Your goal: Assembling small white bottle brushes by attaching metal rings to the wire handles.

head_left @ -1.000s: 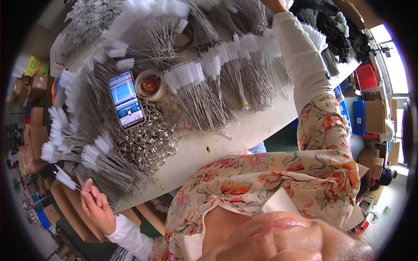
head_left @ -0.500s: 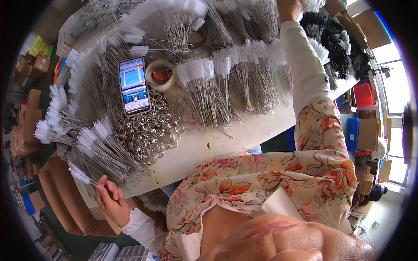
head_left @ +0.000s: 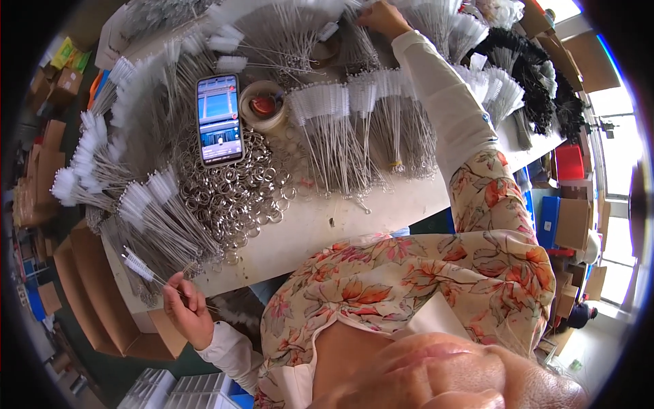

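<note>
My left hand [head_left: 185, 312] is at the lower left, just off the table's near edge, and pinches a few thin wire brushes [head_left: 143, 268] with white bristle tips that point up and left. My right arm stretches across the table. My right hand [head_left: 385, 18] rests at the far edge among a heap of white-tipped wire brushes [head_left: 293, 27], with its fingers buried in them, so its grip is hidden. More bundles of the same brushes [head_left: 340, 129] lie fanned out between the two hands.
A phone [head_left: 219, 119] with a lit screen lies on a pile of metal rings [head_left: 235, 194]. A tape roll [head_left: 264, 105] sits beside it. Black brushes [head_left: 528, 68] lie at the far right. The table [head_left: 327, 228] is white. Cardboard boxes [head_left: 88, 300] stand at the left.
My left hand has moved up and right toward the table edge with its brushes. My right hand stays at the far brush heap. The view has tilted slightly.
</note>
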Tool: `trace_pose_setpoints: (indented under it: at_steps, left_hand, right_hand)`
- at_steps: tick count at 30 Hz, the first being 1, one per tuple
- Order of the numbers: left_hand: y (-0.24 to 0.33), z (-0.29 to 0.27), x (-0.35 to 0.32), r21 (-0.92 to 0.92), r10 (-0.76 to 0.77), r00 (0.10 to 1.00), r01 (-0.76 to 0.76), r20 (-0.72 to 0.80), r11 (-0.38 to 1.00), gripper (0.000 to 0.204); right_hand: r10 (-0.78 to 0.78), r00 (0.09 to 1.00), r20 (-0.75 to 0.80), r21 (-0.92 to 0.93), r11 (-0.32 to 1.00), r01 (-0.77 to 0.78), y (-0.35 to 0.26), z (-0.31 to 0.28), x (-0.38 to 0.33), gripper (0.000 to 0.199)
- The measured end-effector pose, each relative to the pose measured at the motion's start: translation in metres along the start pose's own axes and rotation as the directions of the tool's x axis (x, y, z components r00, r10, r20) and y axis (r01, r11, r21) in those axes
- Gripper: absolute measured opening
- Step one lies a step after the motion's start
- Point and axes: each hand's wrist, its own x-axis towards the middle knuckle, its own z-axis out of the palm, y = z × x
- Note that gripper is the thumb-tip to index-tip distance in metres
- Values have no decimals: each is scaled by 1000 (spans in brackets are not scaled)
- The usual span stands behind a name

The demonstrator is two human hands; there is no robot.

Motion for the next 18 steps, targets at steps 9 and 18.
trace_pose_setpoints:
  at_steps: [9, 18]
  left_hand:
    - [-1, -4, -6, -9, -13, 1000, 13, 17, 1000, 30]
    - [-28, -1, -9, -10, -4, 997, 5, 78, 1000, 31]
  right_hand:
    - [323, 928, 187, 334, 867, -369, -3, -15, 6, 22]
    - [204, 977, -68, 303, 937, -174, 2, -15, 12, 24]
